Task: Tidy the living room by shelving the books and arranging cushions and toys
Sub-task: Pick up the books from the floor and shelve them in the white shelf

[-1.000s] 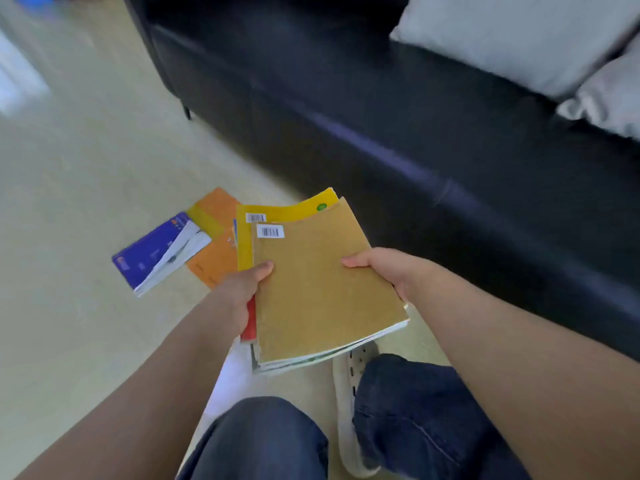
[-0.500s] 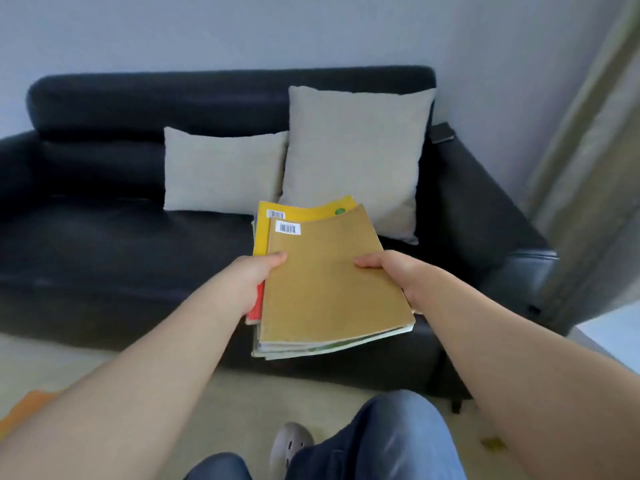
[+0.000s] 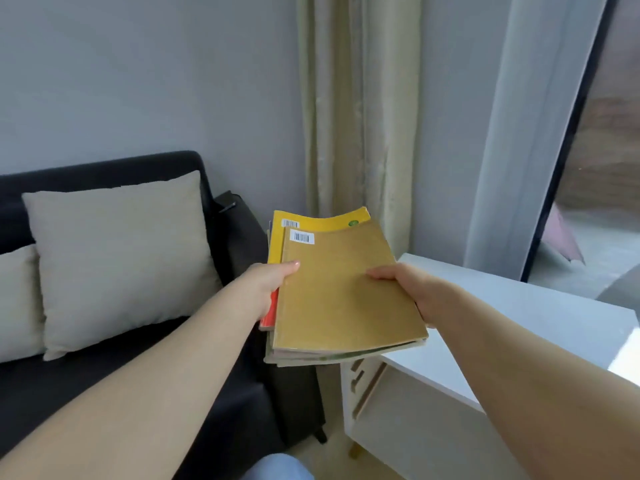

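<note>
- Both hands are out in front, holding a stack of books [image 3: 346, 296] in the air between the sofa and a white shelf unit.
- The left hand [image 3: 266, 285] grips the stack's left edge. Its thumb lies flat on the tan top cover, and the rest of its fingers are curled out of sight underneath.
- The right hand [image 3: 412, 289] grips the right edge the same way, thumb on top and fingers hidden below.
- The tan book on top has a barcode sticker at its far left corner. A yellow book [image 3: 322, 221] sticks out behind it, and a red book [image 3: 270, 315] peeks out by the left wrist.
- The stack's right edge hangs over the near left corner of the white shelf unit [image 3: 519, 317], above its top and not resting on it.
- An open compartment shows beneath that top.
- The black sofa [image 3: 104, 393] fills the left side, its arm just beside the shelf unit.
- A large beige cushion [image 3: 117, 258] leans upright against the sofa back, with a smaller cushion [image 3: 17, 299] touching it on the left.
- A small dark object [image 3: 227, 204] sits on the sofa arm, too blurred to identify.
- A cream curtain [image 3: 356, 116] hangs behind the books, and a sheer white curtain [image 3: 530, 133] hangs to its right by a dark window frame.
- A knee in blue jeans [image 3: 277, 467] shows at the bottom edge.
</note>
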Tool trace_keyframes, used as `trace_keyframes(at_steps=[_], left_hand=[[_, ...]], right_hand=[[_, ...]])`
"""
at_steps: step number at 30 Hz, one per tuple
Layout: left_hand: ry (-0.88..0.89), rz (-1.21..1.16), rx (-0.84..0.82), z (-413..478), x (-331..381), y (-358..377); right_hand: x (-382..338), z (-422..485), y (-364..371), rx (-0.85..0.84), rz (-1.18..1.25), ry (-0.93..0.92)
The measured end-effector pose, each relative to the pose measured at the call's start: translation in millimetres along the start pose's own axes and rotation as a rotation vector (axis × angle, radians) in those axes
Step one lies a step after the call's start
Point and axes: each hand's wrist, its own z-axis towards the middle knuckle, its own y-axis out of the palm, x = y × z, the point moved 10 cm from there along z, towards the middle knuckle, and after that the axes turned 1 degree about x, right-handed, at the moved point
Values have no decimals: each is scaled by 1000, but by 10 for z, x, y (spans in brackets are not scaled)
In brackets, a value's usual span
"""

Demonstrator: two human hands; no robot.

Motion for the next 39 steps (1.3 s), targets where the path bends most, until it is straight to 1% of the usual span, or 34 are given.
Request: trace_keyframes(at_steps=[5, 8, 11, 14, 17, 19, 21, 23, 26, 29, 31, 34, 37, 39], left_hand=[[-12, 65, -154, 19, 50, 977], [-28, 120, -212, 46, -107, 1386], [-81, 201, -291, 84, -332, 1694], [-123, 319, -383, 102, -560, 1895], [-127, 369, -432, 155, -735, 2005], [-92, 367, -449, 252, -729, 2110], [-32, 374, -431, 340, -664, 2154], [24, 472, -407, 441, -631, 2201], [66, 603, -322, 617, -589, 2240], [44, 598, -257, 745, -550, 2235], [30, 602, -247, 816, -543, 2227], [55, 596, -254, 856, -533, 2220], [109, 632, -217, 829, -555, 2185], [149, 665, -166, 780, -575, 2093]], right_hand=[[195, -105, -892, 187, 72, -3], [450, -132, -1228, 282, 100, 17], [743, -88, -1479, 352, 151, 53], [998, 33, -1630, 411, 189, 99], [1232, 153, -1686, 463, 249, 150], [1339, 282, -1724, 486, 302, 173], [1338, 386, -1754, 505, 327, 174], [1279, 527, -1782, 509, 324, 177], [1139, 751, -1817, 507, 252, 198], [1055, 930, -1867, 529, 123, 210], [1034, 978, -1855, 542, 57, 225], [1026, 962, -1824, 578, -36, 256], [981, 861, -1807, 684, -154, 292], [846, 724, -1800, 792, -374, 248]])
